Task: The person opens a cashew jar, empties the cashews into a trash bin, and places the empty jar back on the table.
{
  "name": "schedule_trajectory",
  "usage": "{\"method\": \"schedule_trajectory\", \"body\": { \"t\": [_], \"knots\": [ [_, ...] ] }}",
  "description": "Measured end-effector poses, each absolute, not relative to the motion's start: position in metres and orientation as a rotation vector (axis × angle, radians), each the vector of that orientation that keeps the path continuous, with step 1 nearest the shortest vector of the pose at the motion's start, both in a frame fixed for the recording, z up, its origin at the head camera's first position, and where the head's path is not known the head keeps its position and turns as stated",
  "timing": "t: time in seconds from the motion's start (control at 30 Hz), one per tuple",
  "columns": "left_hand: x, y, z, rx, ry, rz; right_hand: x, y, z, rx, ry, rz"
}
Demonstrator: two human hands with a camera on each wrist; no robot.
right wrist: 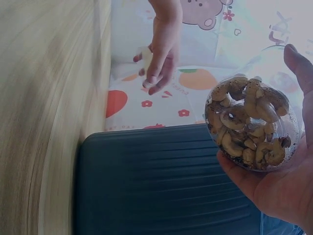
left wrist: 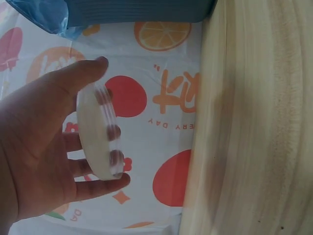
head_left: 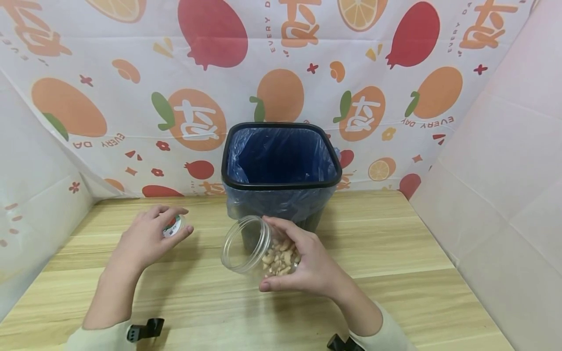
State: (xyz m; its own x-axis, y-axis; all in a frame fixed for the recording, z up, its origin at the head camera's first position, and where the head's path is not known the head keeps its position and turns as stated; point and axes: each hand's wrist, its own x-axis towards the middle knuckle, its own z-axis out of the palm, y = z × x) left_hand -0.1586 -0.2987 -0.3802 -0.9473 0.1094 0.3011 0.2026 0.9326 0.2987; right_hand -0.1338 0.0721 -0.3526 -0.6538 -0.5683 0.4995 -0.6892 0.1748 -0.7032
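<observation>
My right hand [head_left: 309, 263] grips a clear plastic jar [head_left: 246, 246], tilted with its open mouth toward the left. Cashew nuts [head_left: 281, 257] lie in the jar's bottom end; the right wrist view shows the cashews [right wrist: 249, 122] through the base, with dark bits among them. Over at the left, my left hand [head_left: 147, 239] holds a round clear lid [left wrist: 100, 132] between thumb and fingers, above the table. A printed label on the lid [head_left: 172, 225] shows between the fingers in the head view. Lid and jar are apart.
A dark blue trash bin [head_left: 281, 186] with a black rim and a blue plastic liner stands at the table's back, just behind the jar. Fruit-patterned cloth [head_left: 281, 92] hangs behind it. Pale wood-grain tabletop [head_left: 210, 302] lies under both hands, and white cloth walls flank it.
</observation>
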Motion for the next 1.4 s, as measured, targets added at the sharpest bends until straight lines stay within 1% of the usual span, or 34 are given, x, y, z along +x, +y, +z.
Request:
{"method": "schedule_trajectory", "body": {
  "t": [0.37, 1.4],
  "knots": [
    [-0.163, -0.302, -0.385, -0.204, -2.960, -0.486, -0.135, 0.072, -0.352, 1.235, -2.316, 1.506],
    [-0.166, -0.306, -0.404, -0.232, -3.143, -0.539, -0.136, 0.072, -0.353, 1.231, -2.333, 1.516]
  ]
}}
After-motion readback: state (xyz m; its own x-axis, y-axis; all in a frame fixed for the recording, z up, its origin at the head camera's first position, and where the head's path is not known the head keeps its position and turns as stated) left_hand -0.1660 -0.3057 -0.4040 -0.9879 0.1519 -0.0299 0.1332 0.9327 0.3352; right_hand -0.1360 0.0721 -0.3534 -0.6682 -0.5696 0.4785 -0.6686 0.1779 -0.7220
